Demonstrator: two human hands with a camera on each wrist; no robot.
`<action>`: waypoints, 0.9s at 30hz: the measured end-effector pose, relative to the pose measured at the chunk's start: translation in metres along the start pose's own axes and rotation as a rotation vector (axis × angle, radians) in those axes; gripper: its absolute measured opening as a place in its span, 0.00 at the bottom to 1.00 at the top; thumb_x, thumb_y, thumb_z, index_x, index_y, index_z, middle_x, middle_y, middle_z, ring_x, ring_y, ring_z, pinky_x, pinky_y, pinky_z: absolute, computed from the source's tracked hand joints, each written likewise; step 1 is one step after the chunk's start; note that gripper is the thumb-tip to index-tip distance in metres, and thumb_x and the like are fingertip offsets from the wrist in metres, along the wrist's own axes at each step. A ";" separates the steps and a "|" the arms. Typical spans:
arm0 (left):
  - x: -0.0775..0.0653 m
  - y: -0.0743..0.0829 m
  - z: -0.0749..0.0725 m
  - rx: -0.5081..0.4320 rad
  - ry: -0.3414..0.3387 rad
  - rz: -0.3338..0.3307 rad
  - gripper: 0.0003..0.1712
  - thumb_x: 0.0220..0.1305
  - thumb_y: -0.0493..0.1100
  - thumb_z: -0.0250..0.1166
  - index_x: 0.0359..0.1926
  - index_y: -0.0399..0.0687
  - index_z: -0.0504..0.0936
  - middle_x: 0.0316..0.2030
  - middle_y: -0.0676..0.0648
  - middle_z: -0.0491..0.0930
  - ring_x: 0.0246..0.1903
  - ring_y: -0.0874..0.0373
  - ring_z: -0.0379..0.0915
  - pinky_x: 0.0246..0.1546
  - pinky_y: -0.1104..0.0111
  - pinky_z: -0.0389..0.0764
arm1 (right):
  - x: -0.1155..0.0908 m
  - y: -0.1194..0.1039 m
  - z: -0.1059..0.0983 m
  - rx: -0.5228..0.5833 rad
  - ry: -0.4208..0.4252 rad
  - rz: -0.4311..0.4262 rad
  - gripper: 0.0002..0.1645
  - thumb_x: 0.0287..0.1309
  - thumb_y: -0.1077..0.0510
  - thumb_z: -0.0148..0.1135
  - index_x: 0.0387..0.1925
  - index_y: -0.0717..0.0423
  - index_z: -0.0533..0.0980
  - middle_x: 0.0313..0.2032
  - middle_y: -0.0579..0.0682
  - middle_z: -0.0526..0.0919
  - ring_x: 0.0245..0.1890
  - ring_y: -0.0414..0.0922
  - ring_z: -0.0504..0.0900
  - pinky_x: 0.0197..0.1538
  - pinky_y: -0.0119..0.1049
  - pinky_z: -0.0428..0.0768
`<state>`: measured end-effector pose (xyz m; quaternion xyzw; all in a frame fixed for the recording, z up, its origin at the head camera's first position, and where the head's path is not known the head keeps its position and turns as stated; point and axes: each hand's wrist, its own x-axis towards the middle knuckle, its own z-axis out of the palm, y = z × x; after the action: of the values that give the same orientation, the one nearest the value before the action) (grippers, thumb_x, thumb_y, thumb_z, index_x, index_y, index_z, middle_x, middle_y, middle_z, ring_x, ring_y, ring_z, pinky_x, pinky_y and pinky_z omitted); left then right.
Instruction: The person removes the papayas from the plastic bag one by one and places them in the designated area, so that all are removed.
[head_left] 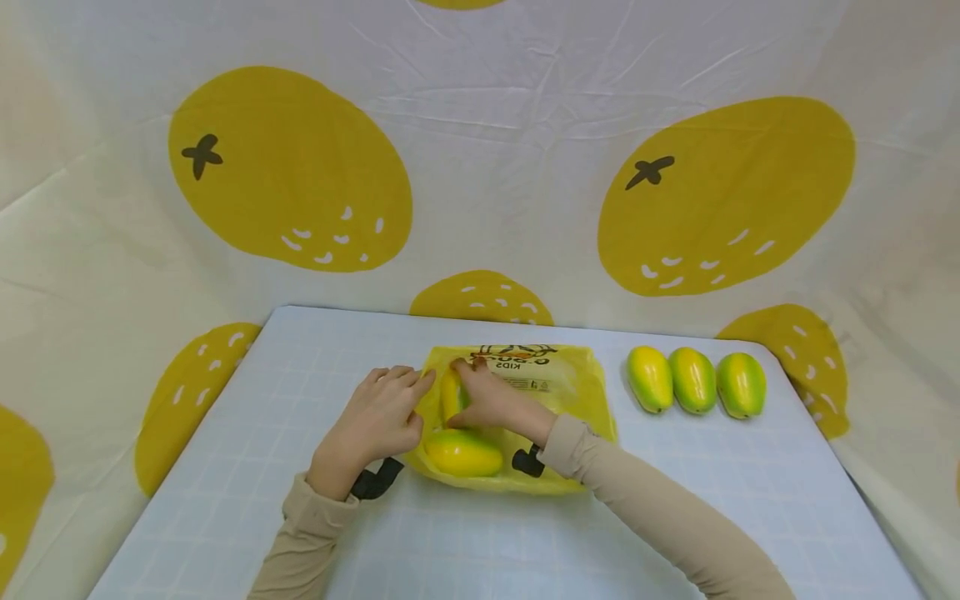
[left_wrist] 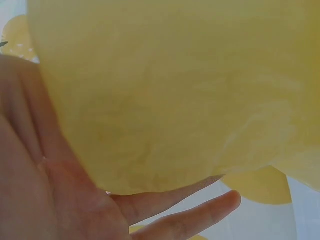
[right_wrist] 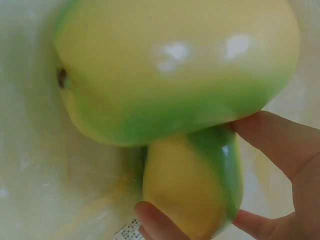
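Note:
A yellow plastic bag (head_left: 577,383) with dark printing lies flat on the table, and two yellow-green mangoes are at its left part. My right hand (head_left: 491,400) grips the upright mango (head_left: 451,396) between thumb and fingers. Just below, the second mango (head_left: 463,454) lies sideways; in the right wrist view this mango (right_wrist: 175,75) looms large and partly covers the held mango (right_wrist: 187,185). At the bag's left edge my left hand (head_left: 382,417) touches the plastic with extended fingers. In the left wrist view, the bag (left_wrist: 165,100) covers part of that hand.
Three more mangoes stand in a row right of the bag: a left one (head_left: 649,379), a middle one (head_left: 693,380) and a right one (head_left: 741,385). A light checked cloth covers the table (head_left: 225,467). Behind it hangs a white curtain (head_left: 495,208) with yellow fruit prints.

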<state>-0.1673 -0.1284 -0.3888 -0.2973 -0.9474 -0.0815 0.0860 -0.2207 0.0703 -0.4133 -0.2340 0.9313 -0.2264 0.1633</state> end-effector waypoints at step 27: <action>-0.001 -0.001 -0.001 -0.012 -0.007 0.002 0.30 0.55 0.36 0.57 0.62 0.38 0.79 0.55 0.40 0.81 0.57 0.43 0.73 0.58 0.46 0.72 | 0.000 -0.005 -0.006 -0.039 -0.003 -0.023 0.57 0.43 0.52 0.81 0.71 0.59 0.60 0.62 0.69 0.67 0.50 0.51 0.77 0.53 0.44 0.80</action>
<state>-0.1674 -0.1300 -0.3884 -0.2989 -0.9470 -0.0859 0.0809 -0.2216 0.0681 -0.4062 -0.2483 0.9325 -0.2095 0.1577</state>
